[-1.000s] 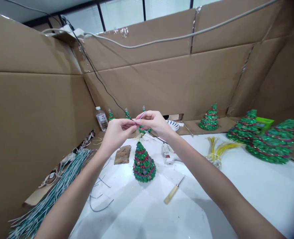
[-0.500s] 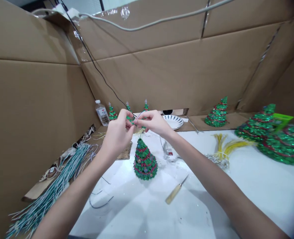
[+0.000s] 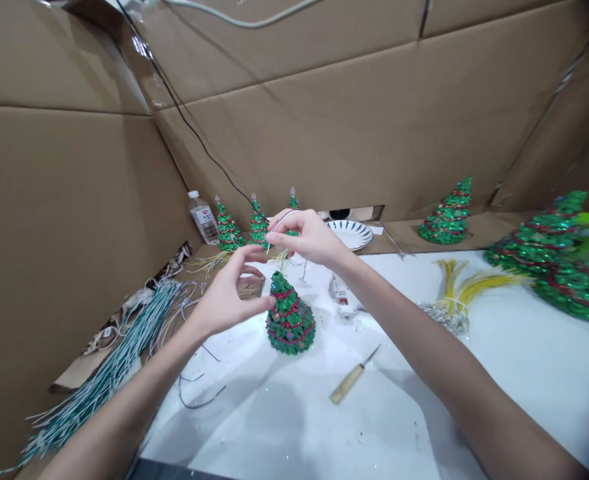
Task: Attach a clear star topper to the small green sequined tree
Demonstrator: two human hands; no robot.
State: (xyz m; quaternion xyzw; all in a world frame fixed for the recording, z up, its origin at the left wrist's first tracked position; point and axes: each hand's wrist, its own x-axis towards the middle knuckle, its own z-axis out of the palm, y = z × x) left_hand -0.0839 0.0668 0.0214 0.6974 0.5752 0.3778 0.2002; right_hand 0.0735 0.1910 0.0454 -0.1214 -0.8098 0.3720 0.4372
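My right hand point(image 3: 307, 238) is raised over the table and pinches a thin white wire point(image 3: 280, 222) that curves up from its fingertips. Lower and to the left, my left hand point(image 3: 227, 297) has its fingers spread and curved with nothing in them, the thumb close to the top of a small green sequinned Christmas tree point(image 3: 290, 320) with red bands. That tree stands upright on the white table point(image 3: 474, 373) between my forearms.
A wooden-handled awl point(image 3: 350, 383) and a white glue gun point(image 3: 342, 298) lie near the tree. A bundle of green-white wires point(image 3: 109, 370) lies left, yellow wires point(image 3: 457, 290) right. Other trees point(image 3: 447, 213) point(image 3: 557, 260), a striped plate point(image 3: 350, 233) and a water bottle point(image 3: 202, 217) stand behind. Cardboard walls point(image 3: 49, 220) enclose the table.
My left hand has let go of the wire, opened and dropped toward the small tree's top. My right hand stays up with the wire. The camera has tilted down.
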